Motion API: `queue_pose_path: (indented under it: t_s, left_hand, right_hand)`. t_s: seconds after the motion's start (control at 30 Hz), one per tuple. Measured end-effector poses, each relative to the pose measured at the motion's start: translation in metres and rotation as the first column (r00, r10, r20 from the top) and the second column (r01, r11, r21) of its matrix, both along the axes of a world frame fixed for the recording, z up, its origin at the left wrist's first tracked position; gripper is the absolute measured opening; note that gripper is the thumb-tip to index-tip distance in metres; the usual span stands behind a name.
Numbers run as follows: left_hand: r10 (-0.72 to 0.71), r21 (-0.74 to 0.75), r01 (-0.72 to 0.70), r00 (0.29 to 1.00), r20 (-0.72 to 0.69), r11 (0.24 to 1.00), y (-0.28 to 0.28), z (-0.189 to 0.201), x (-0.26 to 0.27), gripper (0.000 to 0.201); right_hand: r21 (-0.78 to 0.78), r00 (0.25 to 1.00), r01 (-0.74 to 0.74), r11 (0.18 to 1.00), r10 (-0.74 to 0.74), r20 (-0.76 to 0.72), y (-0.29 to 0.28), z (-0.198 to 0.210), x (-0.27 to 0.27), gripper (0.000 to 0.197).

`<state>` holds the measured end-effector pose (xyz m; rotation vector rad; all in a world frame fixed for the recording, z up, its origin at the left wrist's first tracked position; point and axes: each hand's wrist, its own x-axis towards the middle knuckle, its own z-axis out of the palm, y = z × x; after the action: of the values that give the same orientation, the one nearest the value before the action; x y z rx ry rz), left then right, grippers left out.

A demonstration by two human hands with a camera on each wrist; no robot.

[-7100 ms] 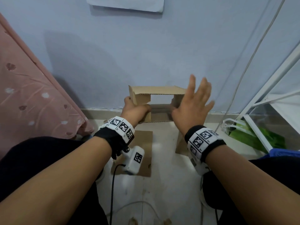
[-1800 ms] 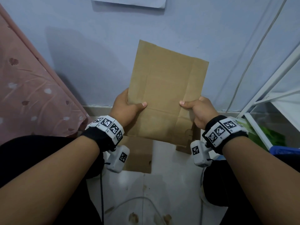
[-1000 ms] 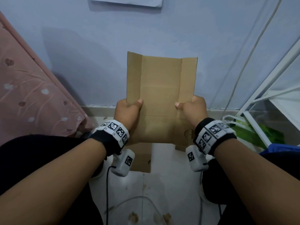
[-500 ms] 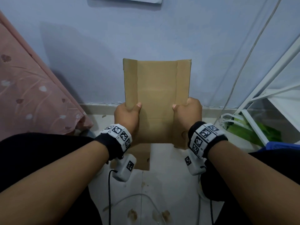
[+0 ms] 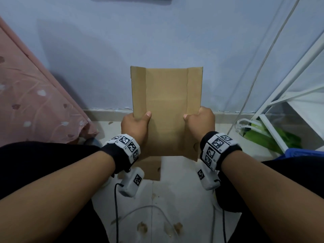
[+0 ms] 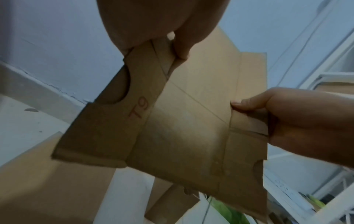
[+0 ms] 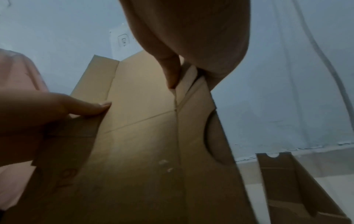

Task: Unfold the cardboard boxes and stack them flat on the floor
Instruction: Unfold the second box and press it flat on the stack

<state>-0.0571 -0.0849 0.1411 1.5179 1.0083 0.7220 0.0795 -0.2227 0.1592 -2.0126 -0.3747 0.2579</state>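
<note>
A brown cardboard sheet [image 5: 166, 111], an opened-out box, stands upright in front of me with its two narrow side flaps angled toward me. My left hand [image 5: 140, 120] grips its left edge, thumb on the near face. My right hand [image 5: 192, 118] grips the right edge the same way. In the left wrist view the sheet [image 6: 182, 121] shows a red "T9" mark and a curved cut-out. Below it a flat cardboard piece [image 5: 150, 170] lies on the floor. Another unfolded piece [image 7: 287, 181] lies by the wall, to the right of the held sheet.
A pink patterned cloth [image 5: 35, 102] hangs at the left. A white metal rack [image 5: 289, 95] with a green bag [image 5: 273, 137] under it stands at the right, beside a hanging white cable [image 5: 259, 67]. Cords [image 5: 149, 209] lie on the pale floor between my knees.
The sheet has come lower and straightened from a tilt. Both hands keep their grip on its edges, and the side flaps now angle toward me.
</note>
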Motion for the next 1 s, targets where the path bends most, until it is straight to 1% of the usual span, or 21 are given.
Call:
queue_pose_path:
  t_s: [0.07,0.13,0.2,0.23,0.3,0.33,0.4,0.43,0.47,0.5,0.57,0.63,0.73,0.8,0.9,0.97,1.0]
  left_hand:
    - [-0.039,-0.046,0.04,0.999,0.023,0.998,0.007,0.007,0.0,0.016]
    - [-0.09,-0.065,0.093,0.994,0.056,0.993,0.016,0.019,-0.001,0.016]
    - [-0.14,-0.075,0.144,0.988,0.063,0.987,0.023,0.025,-0.004,0.017]
    - [-0.146,-0.073,0.151,0.988,0.058,0.986,0.025,0.026,-0.006,0.018]
    - [-0.118,-0.043,0.12,0.992,0.038,0.992,0.021,0.022,-0.007,0.017]
    - [-0.097,-0.022,0.097,0.995,0.018,0.995,0.017,0.018,-0.007,0.016]
    - [-0.058,0.014,0.058,0.998,-0.026,0.998,0.009,0.006,-0.007,0.018]
    - [-0.045,0.013,0.045,0.998,-0.036,0.999,0.005,0.003,-0.008,0.019]
    - [-0.03,0.0,0.03,0.998,-0.046,1.0,0.004,0.001,-0.008,0.021]
    - [-0.035,-0.02,0.034,0.998,-0.051,0.999,0.004,0.002,-0.009,0.022]
    - [-0.061,-0.062,0.059,0.997,-0.041,0.996,0.008,0.008,-0.008,0.023]
    - [-0.075,-0.09,0.074,0.997,-0.018,0.993,0.016,0.019,-0.008,0.018]
    - [-0.101,-0.12,0.102,0.995,0.011,0.988,0.027,0.032,-0.009,0.018]
    - [-0.105,-0.121,0.104,0.994,0.003,0.987,0.026,0.034,-0.008,0.019]
    - [-0.049,-0.098,0.045,0.998,-0.039,0.994,0.017,0.024,-0.006,0.021]
    - [-0.015,-0.106,0.009,0.998,-0.054,0.994,0.012,0.017,-0.005,0.034]
    - [-0.012,-0.115,0.005,0.998,-0.062,0.993,0.011,0.017,-0.005,0.037]
  right_hand:
    - [0.042,0.995,-0.03,0.999,0.034,-0.094,-0.003,0.003,0.008,0.023]
    - [0.093,0.98,-0.055,0.994,0.072,-0.188,-0.006,0.011,0.017,0.03]
    - [0.151,0.962,-0.111,0.982,0.144,-0.233,-0.01,0.014,0.021,0.036]
    - [0.154,0.961,-0.117,0.981,0.151,-0.233,-0.009,0.014,0.02,0.039]
    - [0.092,0.98,-0.066,0.994,0.082,-0.179,-0.006,0.008,0.012,0.049]
    - [0.053,0.989,-0.037,0.998,0.044,-0.139,-0.004,0.005,0.005,0.048]
    - [0.001,0.997,0.012,1.0,-0.012,-0.07,-0.001,-0.001,-0.006,0.029]
    - [-0.018,0.997,0.036,0.999,-0.037,-0.065,-0.002,-0.004,-0.01,0.029]
    - [-0.03,0.997,0.053,0.998,-0.055,-0.059,-0.003,-0.004,-0.014,0.035]
    - [-0.029,0.996,0.049,0.998,-0.051,-0.074,-0.004,-0.006,-0.012,0.038]
    - [0.009,0.996,0.014,1.0,-0.014,-0.087,-0.003,-0.005,-0.004,0.031]
    - [0.066,0.991,-0.034,0.997,0.042,-0.129,-0.002,0.004,0.003,0.028]
    - [0.141,0.974,-0.109,0.984,0.134,-0.185,-0.004,0.013,0.012,0.037]
    - [0.116,0.979,-0.093,0.989,0.112,-0.168,-0.002,0.014,0.014,0.036]
    - [0.029,0.997,-0.016,0.999,0.018,-0.079,0.003,0.004,0.009,0.034]
    - [0.019,0.999,0.02,1.0,-0.019,-0.037,0.004,0.003,0.002,0.036]
    - [0.021,1.0,0.015,1.0,-0.014,-0.026,0.004,0.005,0.002,0.039]
